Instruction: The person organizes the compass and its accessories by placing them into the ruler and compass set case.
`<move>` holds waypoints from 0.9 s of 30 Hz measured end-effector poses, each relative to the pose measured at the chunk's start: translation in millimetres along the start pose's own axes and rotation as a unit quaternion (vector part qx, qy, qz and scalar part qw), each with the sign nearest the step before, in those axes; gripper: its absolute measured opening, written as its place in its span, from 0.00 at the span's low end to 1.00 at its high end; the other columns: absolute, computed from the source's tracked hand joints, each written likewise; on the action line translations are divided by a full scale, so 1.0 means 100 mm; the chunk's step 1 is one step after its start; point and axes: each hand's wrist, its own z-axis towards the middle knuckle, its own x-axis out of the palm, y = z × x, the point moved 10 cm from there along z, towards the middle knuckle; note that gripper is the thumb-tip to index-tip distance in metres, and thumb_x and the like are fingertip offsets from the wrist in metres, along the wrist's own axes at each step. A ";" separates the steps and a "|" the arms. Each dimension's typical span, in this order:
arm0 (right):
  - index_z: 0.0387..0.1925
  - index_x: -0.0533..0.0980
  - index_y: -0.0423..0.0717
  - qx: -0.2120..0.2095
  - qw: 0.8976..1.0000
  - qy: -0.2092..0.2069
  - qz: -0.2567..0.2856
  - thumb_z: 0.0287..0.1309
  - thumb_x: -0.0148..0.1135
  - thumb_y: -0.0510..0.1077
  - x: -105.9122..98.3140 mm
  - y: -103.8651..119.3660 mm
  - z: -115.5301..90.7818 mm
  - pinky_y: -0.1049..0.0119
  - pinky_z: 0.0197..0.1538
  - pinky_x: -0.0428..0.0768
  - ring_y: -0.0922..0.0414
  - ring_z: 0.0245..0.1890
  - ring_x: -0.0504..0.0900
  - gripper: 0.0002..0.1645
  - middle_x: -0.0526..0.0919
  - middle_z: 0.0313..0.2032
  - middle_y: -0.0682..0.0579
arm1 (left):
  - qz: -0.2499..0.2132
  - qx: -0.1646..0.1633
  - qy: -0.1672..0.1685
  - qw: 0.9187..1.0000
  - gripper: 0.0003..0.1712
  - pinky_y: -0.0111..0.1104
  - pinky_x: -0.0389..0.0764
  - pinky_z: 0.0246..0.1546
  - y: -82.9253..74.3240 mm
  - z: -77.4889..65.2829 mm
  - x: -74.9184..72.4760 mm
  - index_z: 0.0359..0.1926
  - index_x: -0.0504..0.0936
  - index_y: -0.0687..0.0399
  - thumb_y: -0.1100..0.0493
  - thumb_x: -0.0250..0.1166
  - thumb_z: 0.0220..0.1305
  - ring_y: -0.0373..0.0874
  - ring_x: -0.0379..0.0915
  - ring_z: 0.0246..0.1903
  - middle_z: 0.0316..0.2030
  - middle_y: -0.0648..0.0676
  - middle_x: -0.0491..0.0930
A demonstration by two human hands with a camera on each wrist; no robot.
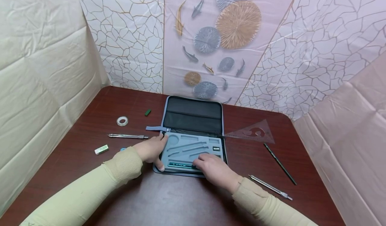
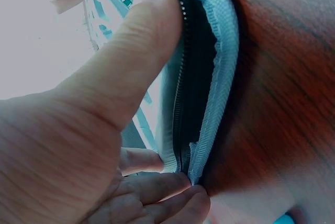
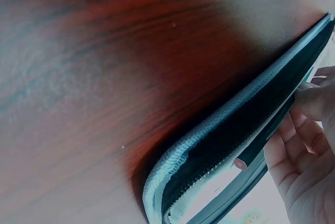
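Observation:
A zip case (image 1: pixel 193 115) lies open on the table, its black-lined lid folded back and a light blue moulded tray (image 1: pixel 178 152) in its front half. My left hand (image 1: pixel 151 149) rests along the tray's left side; the thumb (image 2: pixel 149 20) presses near the front corner and the other fingers touch the zipped edge. At the tray's front slot, my right hand (image 1: pixel 214 170) pinches a dark green pencil (image 1: pixel 179 165) with white print. The pencil's blunt end shows in the right wrist view, along the front zip. A small sharpener (image 1: pixel 216 149) sits in a right-hand recess.
On the left lie a white-and-green eraser (image 1: pixel 101 149), a silver compass (image 1: pixel 128 136), a clear ring-shaped roll (image 1: pixel 122 121), a small green block (image 1: pixel 147 112) and a partly covered blue item (image 1: pixel 123 149). Rightward are a clear set square (image 1: pixel 251 134), another green pencil (image 1: pixel 280 164) and a silver compass-like tool (image 1: pixel 270 187).

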 end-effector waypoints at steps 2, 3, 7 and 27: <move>0.44 0.80 0.51 -0.001 1.000 -0.002 -0.002 0.66 0.56 0.35 0.00 0.00 0.00 0.65 0.37 0.75 0.62 0.33 0.74 0.11 0.74 0.32 0.58 | -0.002 0.000 0.000 1.000 0.68 0.49 0.53 0.67 0.00 0.00 0.00 0.74 0.44 0.67 0.43 0.77 0.46 0.63 0.42 0.71 0.72 0.70 0.42; 0.43 0.80 0.52 -0.001 1.000 -0.002 -0.002 0.66 0.56 0.35 0.00 0.00 0.00 0.65 0.37 0.75 0.62 0.33 0.74 0.11 0.74 0.32 0.58 | -0.003 -0.001 0.000 1.000 0.68 0.49 0.53 0.67 0.00 0.00 0.01 0.74 0.44 0.66 0.43 0.77 0.46 0.63 0.42 0.71 0.72 0.70 0.42; 0.43 0.80 0.52 -0.001 1.000 -0.004 0.000 0.66 0.57 0.36 -0.01 0.00 -0.01 0.65 0.38 0.76 0.62 0.34 0.75 0.10 0.74 0.32 0.59 | -0.001 -0.002 -0.002 1.000 0.68 0.49 0.53 0.67 0.01 0.01 0.02 0.74 0.44 0.66 0.42 0.77 0.46 0.63 0.42 0.71 0.72 0.70 0.42; 0.38 0.82 0.52 -0.013 1.000 -0.024 -0.007 0.66 0.56 0.36 -0.04 0.05 0.05 0.67 0.40 0.77 0.63 0.35 0.77 0.11 0.77 0.32 0.60 | -0.004 -0.005 -0.004 1.000 0.69 0.49 0.53 0.67 0.02 0.01 0.03 0.75 0.43 0.65 0.42 0.77 0.45 0.62 0.41 0.71 0.73 0.69 0.41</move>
